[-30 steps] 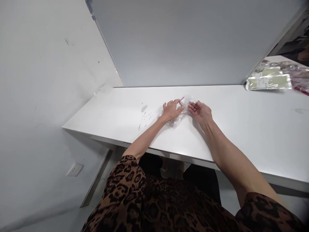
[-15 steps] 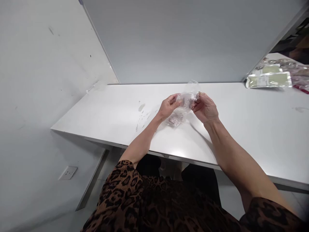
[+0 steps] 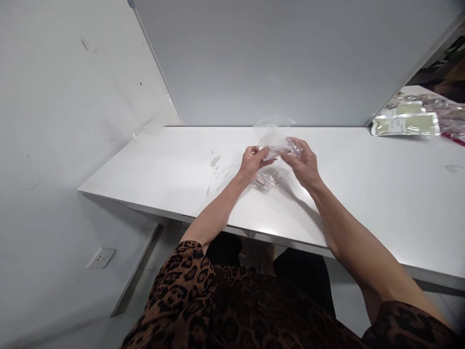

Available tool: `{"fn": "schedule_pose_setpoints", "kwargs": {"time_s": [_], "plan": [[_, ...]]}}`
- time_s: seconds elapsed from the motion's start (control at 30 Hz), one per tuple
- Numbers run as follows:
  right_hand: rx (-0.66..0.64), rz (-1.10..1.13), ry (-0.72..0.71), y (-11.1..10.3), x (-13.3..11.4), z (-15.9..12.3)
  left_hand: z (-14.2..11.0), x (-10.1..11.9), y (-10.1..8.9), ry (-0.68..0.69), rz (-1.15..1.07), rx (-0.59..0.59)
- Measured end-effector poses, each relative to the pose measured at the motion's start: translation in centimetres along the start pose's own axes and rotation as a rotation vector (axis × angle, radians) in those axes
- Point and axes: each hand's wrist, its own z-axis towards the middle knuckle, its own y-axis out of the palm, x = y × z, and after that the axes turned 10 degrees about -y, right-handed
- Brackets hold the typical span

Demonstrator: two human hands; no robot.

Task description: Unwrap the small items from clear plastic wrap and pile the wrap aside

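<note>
A clear plastic bag (image 3: pixel 274 138), crinkled and see-through, is held up between my two hands just above the white table (image 3: pixel 174 169). My left hand (image 3: pixel 253 161) pinches its left side between thumb and fingers. On the other side my right hand (image 3: pixel 303 162) grips the plastic, its fingers slightly blurred. Below and between the hands, a crumpled clear wrapped bundle (image 3: pixel 265 180) with a pinkish-brown tint lies on the table; what is inside cannot be made out.
Silvery-green flat pouches (image 3: pixel 407 125) with white labels lie at the far right beside a heap of clear plastic packs (image 3: pixel 450 114). A grey panel (image 3: pixel 276 58) rises along the table's back edge. A white wall (image 3: pixel 54 121) stands to the left.
My right hand has turned over and shifted left, closer to my left hand. The plastic bag between them has moved left and spread wider. The bundle on the table stays put.
</note>
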Motion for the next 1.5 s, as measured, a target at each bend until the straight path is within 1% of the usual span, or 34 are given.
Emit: {"fn": "schedule_pose_setpoints", "kwargs": {"time_s": [0.07,0.1,0.17,0.23,0.27,0.33,0.4,0.47,0.53,0.6,0.67,0.7,0.73,0.8,0.87,0.93,0.97,1.0,1.07,1.13,1.17,1.23,1.3,1.37,1.4,1.43,1.47,1.5], "plan": [[0.141,0.148,0.143,-0.7,0.3,0.8,-0.1,0.2,-0.2,-0.038,0.045,-0.051],[0.223,0.229,0.231,-1.2,0.4,1.3,-0.2,0.2,-0.4,-0.063,0.067,-0.094],[0.375,0.380,0.406,-2.0,0.6,2.2,-0.3,0.3,-0.6,-0.117,0.098,-0.221],[0.505,0.484,0.524,-2.8,0.8,2.8,-0.3,0.3,-0.7,-0.161,0.092,-0.336],[0.559,0.513,0.551,-3.2,0.9,3.0,-0.3,0.3,-0.7,-0.174,0.070,-0.367],[0.621,0.523,0.540,-3.8,1.3,3.1,-0.3,0.4,-0.6,-0.182,-0.010,-0.375],[0.607,0.463,0.490,-4.2,1.6,2.9,-0.4,0.4,-0.3,-0.166,-0.122,-0.326],[0.566,0.325,0.441,-4.2,1.6,2.4,-0.5,0.4,0.0,-0.131,-0.255,-0.236],[0.487,0.145,0.346,-3.5,1.4,1.7,-0.4,0.2,0.3,-0.090,-0.373,-0.131],[0.329,-0.026,0.187,-2.4,0.9,0.9,-0.4,-0.1,0.5,-0.068,-0.425,-0.078],[0.123,-0.175,0.028,-1.2,0.4,0.2,-0.4,-0.6,0.7,-0.067,-0.410,-0.098],[0.050,-0.245,-0.029,-0.7,0.2,0.0,-0.4,-0.8,0.8,-0.075,-0.394,-0.123],[0.011,-0.308,-0.071,-0.3,0.0,-0.2,-0.5,-0.9,0.9,-0.087,-0.382,-0.146],[0.015,-0.357,-0.124,0.1,-0.3,-0.4,-0.6,-1.1,1.2,-0.118,-0.386,-0.169],[0.057,-0.258,-0.155,0.2,-1.0,-0.5,-0.7,-0.9,1.4,-0.147,-0.417,-0.170],[0.043,-0.067,-0.162,0.3,-2.2,-0.7,-0.7,-0.6,1.4,-0.170,-0.454,-0.182],[-0.006,0.024,-0.145,0.3,-2.9,-0.9,-0.7,-0.4,1.4,-0.183,-0.473,-0.190],[-0.093,0.100,-0.113,0.3,-3.6,-1.1,-0.7,-0.3,1.2,-0.204,-0.491,-0.189],[-0.351,0.196,-0.016,0.4,-4.8,-1.6,-0.7,0.0,0.6,-0.276,-0.522,-0.179],[-0.627,0.210,0.062,0.5,-5.5,-2.1,-0.6,0.2,0.0,-0.345,-0.539,-0.194],[-0.735,0.190,0.071,0.5,-5.6,-2.2,-0.5,0.3,-0.3,-0.361,-0.545,-0.214],[-0.888,0.129,0.028,0.5,-5.7,-2.3,-0.3,0.5,-0.8,-0.362,-0.557,-0.253],[-1.015,0.096,-0.032,0.2,-5.9,-2.1,0.0,0.6,-0.9,-0.350,-0.566,-0.249],[-1.152,0.138,-0.034,-0.2,-6.2,-1.8,0.3,0.7,-1.0,-0.340,-0.570,-0.232],[-1.211,0.187,-0.010,-0.4,-6.4,-1.7,0.4,0.7,-0.9,-0.327,-0.572,-0.228],[-1.233,0.241,0.021,-0.6,-6.6,-1.6,0.4,0.7,-0.9,-0.307,-0.575,-0.227],[-1.199,0.283,0.048,-0.8,-6.6,-1.5,0.5,0.6,-0.9,-0.283,-0.577,-0.230],[-1.094,0.298,0.070,-0.8,-6.5,-1.5,0.5,0.5,-0.9,-0.261,-0.578,-0.238]]}}
